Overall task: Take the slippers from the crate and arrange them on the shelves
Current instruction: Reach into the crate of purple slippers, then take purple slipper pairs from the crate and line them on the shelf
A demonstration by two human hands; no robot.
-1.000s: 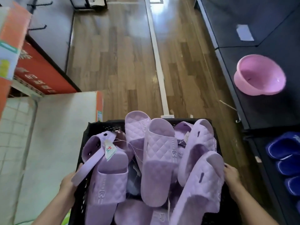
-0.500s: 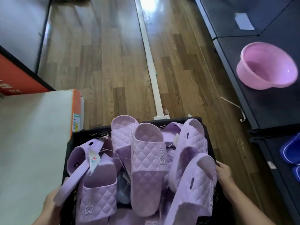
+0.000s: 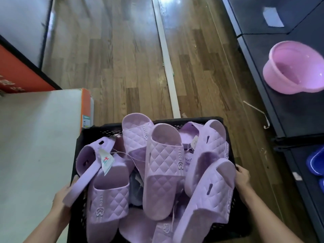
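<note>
Lilac quilted slippers lie heaped in a black perforated crate, several jutting over its far and right edges. The left hand grips the crate's left edge and the right hand its right edge, fingers curled round the rim. Beyond the far edge lies open wooden floor. A white box is just beside the left edge. To the right, a dark shelf carries a pink basin, with blue slippers lower down.
</note>
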